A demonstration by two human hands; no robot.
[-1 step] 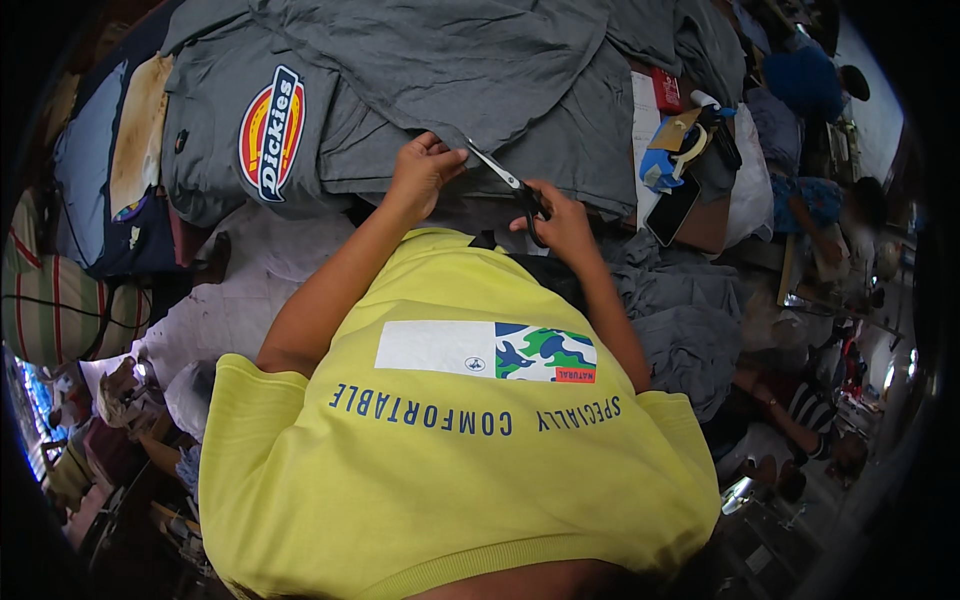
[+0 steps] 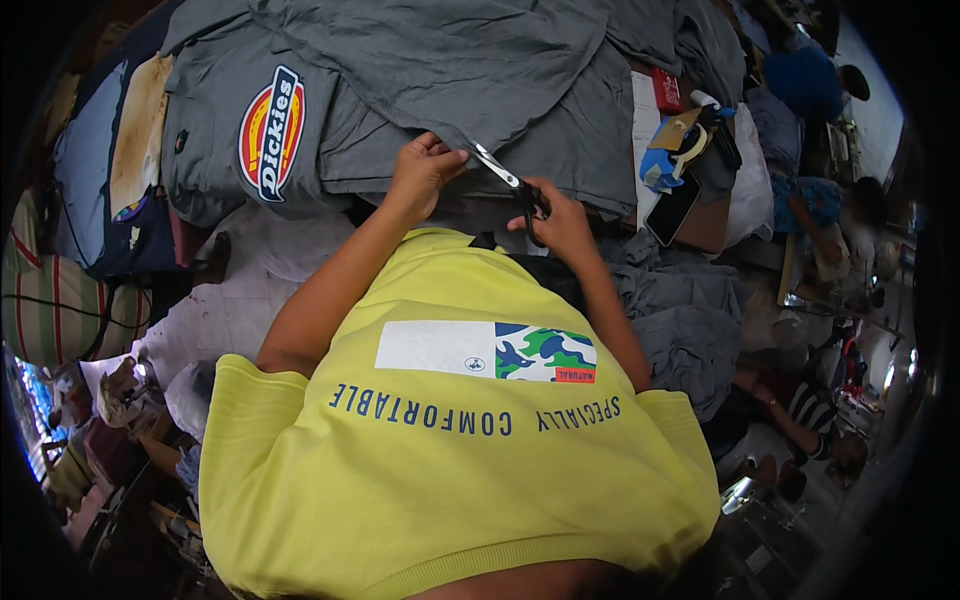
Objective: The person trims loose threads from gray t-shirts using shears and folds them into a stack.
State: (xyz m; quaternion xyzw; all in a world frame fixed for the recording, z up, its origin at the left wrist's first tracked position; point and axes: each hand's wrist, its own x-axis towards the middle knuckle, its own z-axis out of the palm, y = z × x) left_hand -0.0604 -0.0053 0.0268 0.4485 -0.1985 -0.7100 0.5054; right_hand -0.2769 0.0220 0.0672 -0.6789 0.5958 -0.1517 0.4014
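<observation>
A grey garment (image 2: 440, 70) lies spread and folded across the table. My left hand (image 2: 428, 170) is closed in a pinch at its near edge, the fingertips against the cloth; any loose thread there is too small to make out. My right hand (image 2: 555, 218) holds black-handled scissors (image 2: 497, 168), fingers in the loops. The metal blades point up and left, their tips by the cloth edge just right of my left fingertips. To the left, a folded grey garment section carries a large red, yellow and blue patch (image 2: 271, 133).
At the table's right stand a tape dispenser (image 2: 660, 168), a dark phone (image 2: 674, 208) and a red box (image 2: 666, 90). Grey cloth (image 2: 675, 330) hangs below on the right. A striped cushion (image 2: 50, 300) is at far left. Other people (image 2: 805, 80) sit at the right.
The scissors have shifted very slightly, their tips a little to the right. My left hand and the garment look the same.
</observation>
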